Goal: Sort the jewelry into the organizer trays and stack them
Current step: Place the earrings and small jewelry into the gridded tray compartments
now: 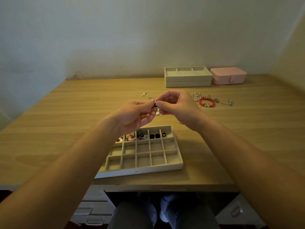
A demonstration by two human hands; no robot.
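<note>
forearms raised, left grip point(134, 115) and right grip point(179, 107) pinch one small trinket point(157, 111) together.

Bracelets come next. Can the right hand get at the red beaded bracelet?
Probably, once freed: the red beaded bracelet lies uncovered near the right hand, whose fingers pinch a small dangling earring.

My left hand point(137, 114) and right hand point(179, 107) are bare, as are both forearms. Below the counter's point(66, 129) near edge I see dark grey trousers point(132, 215) and pale, blurred footwear point(165, 210).
</note>
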